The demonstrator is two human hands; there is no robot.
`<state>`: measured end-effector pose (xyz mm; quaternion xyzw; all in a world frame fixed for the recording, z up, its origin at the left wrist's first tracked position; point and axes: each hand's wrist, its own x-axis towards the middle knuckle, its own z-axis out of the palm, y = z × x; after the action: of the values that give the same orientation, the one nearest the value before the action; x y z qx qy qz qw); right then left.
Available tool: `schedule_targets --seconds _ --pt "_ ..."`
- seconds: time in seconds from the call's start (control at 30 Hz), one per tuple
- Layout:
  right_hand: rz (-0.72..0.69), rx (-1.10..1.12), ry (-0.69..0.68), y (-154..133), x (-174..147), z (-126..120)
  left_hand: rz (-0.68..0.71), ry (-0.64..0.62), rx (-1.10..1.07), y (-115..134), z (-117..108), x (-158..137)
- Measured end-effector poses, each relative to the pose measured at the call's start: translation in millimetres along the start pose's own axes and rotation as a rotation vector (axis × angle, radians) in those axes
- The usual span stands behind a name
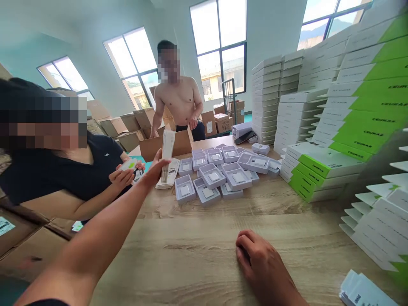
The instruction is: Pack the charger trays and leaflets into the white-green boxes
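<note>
My left hand [154, 168] reaches far across the table and is closed on an upright stack of white leaflets [168, 144]. Just below it lies another pile of white leaflets [174, 172]. My right hand [255, 251] rests on the wooden table top [197, 246], its fingers curled in and no object visible in them. Beyond it, several white plastic trays [211, 175] are heaped together, many with a small white square piece inside.
Tall stacks of white and green boxes [366, 102] line the right side. White printed cards [363, 291] lie at the lower right corner. At left, a co-worker's hands [123, 175] hold a small white item. Another person stands behind an open cardboard box [165, 144].
</note>
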<state>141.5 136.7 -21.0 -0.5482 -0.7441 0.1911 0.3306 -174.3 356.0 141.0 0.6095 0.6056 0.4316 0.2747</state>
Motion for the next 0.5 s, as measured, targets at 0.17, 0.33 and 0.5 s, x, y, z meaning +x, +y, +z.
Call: schedule_targets --seconds 0.17,0.33,0.5 --pt "0.077 0.344 0.000 -20 6 -8 -0.060 -0.118 -0.332 14 10 -181" --pt "0.088 0.778 -0.042 -69 2 -47 -0.368 -0.580 -0.977 16 14 -347" --pt "-0.665 0.217 -0.090 -172 -45 -110 -0.245 -0.515 -0.536 22 -24 -422"
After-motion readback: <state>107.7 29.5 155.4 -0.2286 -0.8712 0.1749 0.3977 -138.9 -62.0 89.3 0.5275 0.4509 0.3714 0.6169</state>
